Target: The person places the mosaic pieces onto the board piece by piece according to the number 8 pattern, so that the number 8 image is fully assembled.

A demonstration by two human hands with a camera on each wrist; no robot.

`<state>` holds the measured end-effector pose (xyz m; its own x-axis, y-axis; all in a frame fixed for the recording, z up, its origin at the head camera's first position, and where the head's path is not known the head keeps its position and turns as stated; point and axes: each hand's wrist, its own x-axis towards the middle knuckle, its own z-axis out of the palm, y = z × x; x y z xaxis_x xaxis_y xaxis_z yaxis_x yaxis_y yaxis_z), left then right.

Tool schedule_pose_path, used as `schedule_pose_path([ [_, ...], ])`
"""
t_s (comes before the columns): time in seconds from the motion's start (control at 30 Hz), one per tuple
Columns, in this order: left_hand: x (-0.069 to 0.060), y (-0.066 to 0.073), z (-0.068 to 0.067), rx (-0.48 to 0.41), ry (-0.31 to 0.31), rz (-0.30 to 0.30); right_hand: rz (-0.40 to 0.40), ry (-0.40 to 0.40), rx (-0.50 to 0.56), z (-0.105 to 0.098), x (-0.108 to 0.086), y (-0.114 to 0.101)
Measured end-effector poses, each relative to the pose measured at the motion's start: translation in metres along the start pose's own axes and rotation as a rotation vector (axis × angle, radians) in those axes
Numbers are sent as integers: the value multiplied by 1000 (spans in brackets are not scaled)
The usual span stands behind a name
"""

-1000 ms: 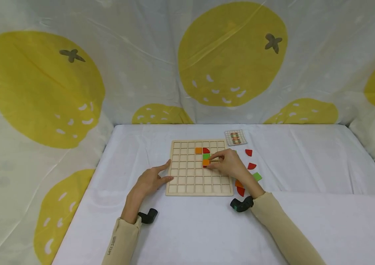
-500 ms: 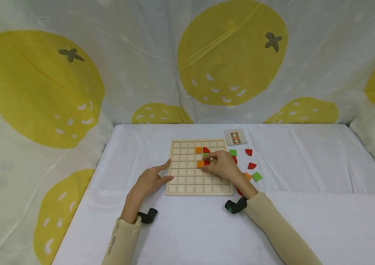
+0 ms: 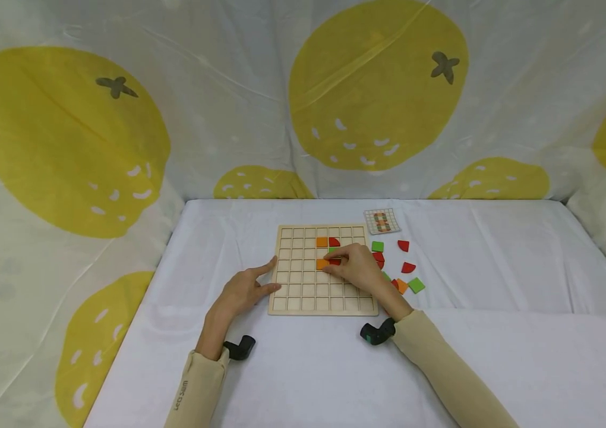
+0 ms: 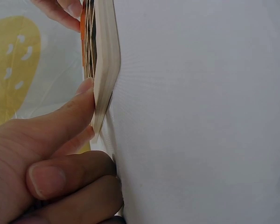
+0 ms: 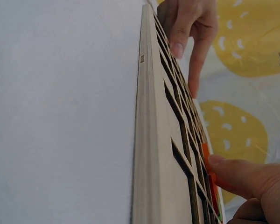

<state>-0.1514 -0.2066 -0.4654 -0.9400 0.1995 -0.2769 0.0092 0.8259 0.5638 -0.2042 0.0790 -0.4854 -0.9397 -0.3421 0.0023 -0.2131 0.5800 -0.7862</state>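
In the head view, my left hand (image 3: 244, 289) touches the left edge of the wooden grid board (image 3: 308, 306) with thumb and index finger; its other fingers look bent in the left wrist view. My right hand (image 3: 359, 268) holds thumb and index finger at an orange square tile (image 3: 321, 264), pinching its right side at a cell left of a red tile (image 3: 335, 262). The right wrist view shows the thumb against the orange tile (image 5: 206, 153). Farther up the board lie another orange square (image 3: 322, 242), a red quarter-round (image 3: 334, 242) and a partly covered green tile (image 3: 332, 250).
Right of the board lie several loose pieces, among them a green square (image 3: 378, 246), red quarter-rounds (image 3: 403, 245) and another green square (image 3: 416, 285). A pattern card (image 3: 382, 221) lies near the board's upper right corner. My right forearm partly covers some pieces.
My right hand has moved left with the orange tile, from above the red tile to the cell beside it. Loose pieces behind the hand have come into view. My left hand has stayed in place.
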Motion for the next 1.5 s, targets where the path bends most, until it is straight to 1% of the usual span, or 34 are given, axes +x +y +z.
schedule_pose_path([
  [0.17, 0, 0, -1, 5, -7, -13, 1, -1, -2, 0, 0, 0],
  [0.5, 0, 2, -2, -4, -4, -7, 7, -10, 10, 0, -1, -2],
  [0.77, 0, 2, -2, -1, -2, -7, 32, -8, 56, -5, -1, 3],
  [0.87, 0, 2, -1, 0, -1, -7, 39, -15, 89, -13, -3, 8],
  [0.93, 0, 1, -1, 3, -2, -4, 42, -19, 90, -21, -5, 12],
  [1.07, -1, 1, -1, 10, -3, -5, 45, -10, 49, -43, -9, 21],
  [1.17, -1, 2, -1, 5, -2, -16, 67, 2, 7, -62, -13, 27],
  [1.3, -2, 2, -1, 9, 0, -13, 121, 16, -28, -83, -17, 34],
  [1.4, -1, 2, -1, 10, 0, -13, 153, 30, -42, -95, -19, 40],
  [1.5, -1, 2, 0, 2, -1, -12, 167, 34, -52, -103, -21, 46],
])
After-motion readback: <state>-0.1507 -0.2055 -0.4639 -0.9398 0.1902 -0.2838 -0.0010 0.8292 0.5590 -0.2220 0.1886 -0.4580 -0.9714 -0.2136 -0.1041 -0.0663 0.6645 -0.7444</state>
